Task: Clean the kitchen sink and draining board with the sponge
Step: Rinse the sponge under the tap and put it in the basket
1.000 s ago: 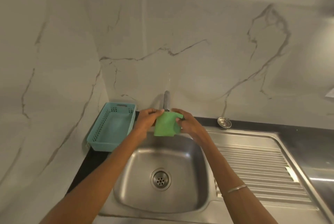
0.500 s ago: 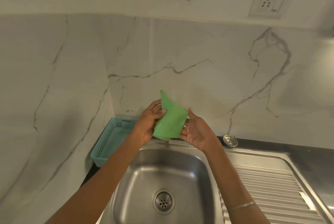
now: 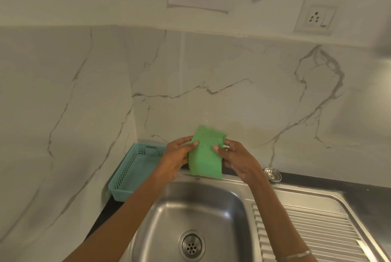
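Observation:
A thin green sponge (image 3: 204, 154) hangs flat in the air above the back rim of the steel sink (image 3: 196, 202). My left hand (image 3: 177, 156) pinches its left edge and my right hand (image 3: 237, 156) pinches its right edge. The sponge hides the tap behind it. The sink bowl lies below my forearms, with its round drain (image 3: 191, 246) near the bottom of the view. The ribbed draining board (image 3: 313, 232) stretches to the right of the bowl.
A teal perforated basket (image 3: 135, 168) stands on the dark counter left of the sink, against the marble wall. A small metal strainer (image 3: 272, 175) lies behind the draining board. A wall socket (image 3: 316, 18) sits high on the right.
The sponge has been spread from a tilted, bunched shape into a flat sheet between both hands. The view has tipped upward, showing more wall and less sink.

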